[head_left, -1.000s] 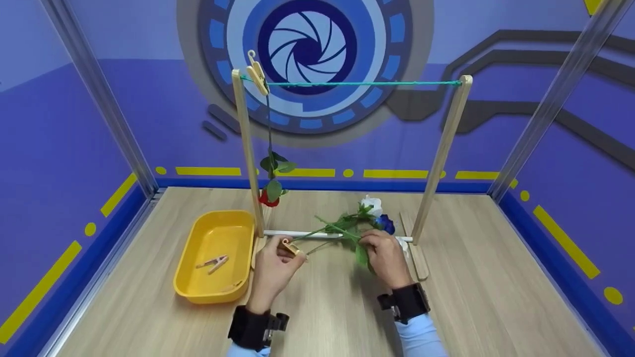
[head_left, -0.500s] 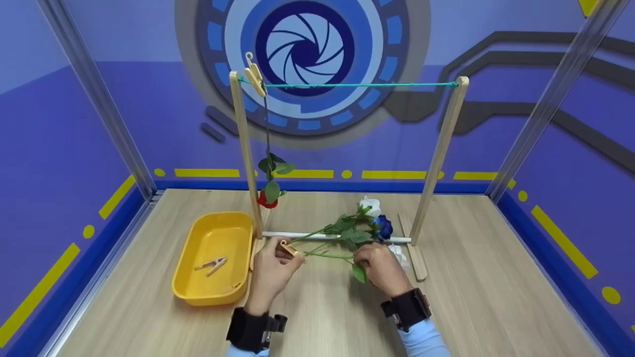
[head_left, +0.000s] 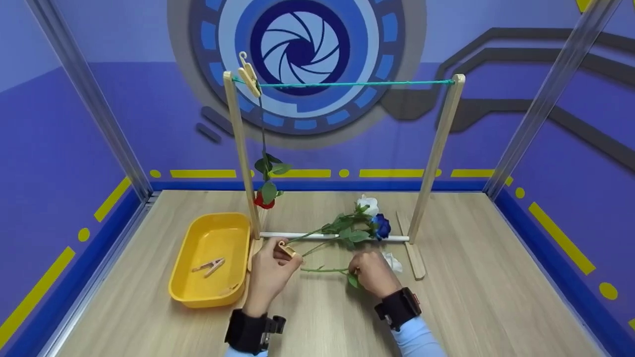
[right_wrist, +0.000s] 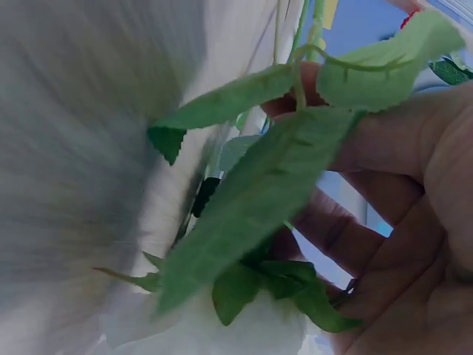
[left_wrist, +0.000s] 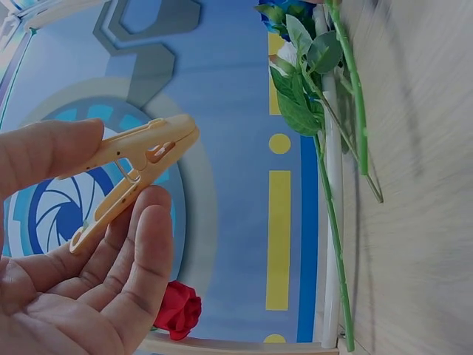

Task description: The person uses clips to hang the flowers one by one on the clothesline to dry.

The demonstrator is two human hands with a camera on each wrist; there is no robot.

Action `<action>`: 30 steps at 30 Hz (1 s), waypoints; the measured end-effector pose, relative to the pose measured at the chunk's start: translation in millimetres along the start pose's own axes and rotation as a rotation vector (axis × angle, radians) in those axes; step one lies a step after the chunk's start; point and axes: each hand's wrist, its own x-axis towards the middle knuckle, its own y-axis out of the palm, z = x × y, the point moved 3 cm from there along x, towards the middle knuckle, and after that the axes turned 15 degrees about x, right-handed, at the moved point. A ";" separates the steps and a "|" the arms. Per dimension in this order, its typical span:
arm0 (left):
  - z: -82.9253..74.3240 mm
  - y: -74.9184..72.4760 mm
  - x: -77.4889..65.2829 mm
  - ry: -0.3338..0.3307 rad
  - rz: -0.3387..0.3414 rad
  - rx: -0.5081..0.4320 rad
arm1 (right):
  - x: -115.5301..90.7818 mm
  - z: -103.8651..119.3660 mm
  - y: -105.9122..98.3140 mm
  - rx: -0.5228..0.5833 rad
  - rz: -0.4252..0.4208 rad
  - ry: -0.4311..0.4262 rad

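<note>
My left hand (head_left: pixel 273 271) pinches a pale yellow clothespin (left_wrist: pixel 171 139) with a hooked end between thumb and fingers; its tip looks closed in the left wrist view. Right of it, my right hand (head_left: pixel 376 273) grips the stem of an artificial white rose (head_left: pixel 393 262). That green stem points left toward my left hand, and large leaves (right_wrist: pixel 259 200) cover part of the fingers in the right wrist view. Behind the hands, a blue rose (head_left: pixel 381 226) and another white rose (head_left: pixel 367 204) lie together, their stems crossing the frame's white bottom bar (head_left: pixel 297 236).
A wooden frame (head_left: pixel 439 158) carries a taut green cord (head_left: pixel 347 84). From its left end a red rose (head_left: pixel 264 200) hangs head down in a clothespin (head_left: pixel 249 82). At left stands a yellow basin (head_left: pixel 174 277) holding a pinkish clothespin (head_left: pixel 214 267).
My right hand has drawn the white rose toward me, away from the other two roses, its stem swinging level. My left hand keeps its hold on the clothespin.
</note>
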 end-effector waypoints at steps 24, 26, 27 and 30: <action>1.0 0.8 -0.7 0.001 0.006 -0.009 | -3.0 -1.5 6.0 0.039 0.046 0.058; 1.4 0.9 -0.6 0.001 0.008 -0.009 | -2.8 -1.5 5.8 0.049 0.053 0.077; 1.5 1.1 -0.6 0.002 0.008 -0.009 | -2.7 -1.4 5.6 0.051 0.055 0.083; 1.8 1.1 -0.5 0.002 0.009 -0.011 | -2.3 -0.4 5.0 0.047 0.052 0.089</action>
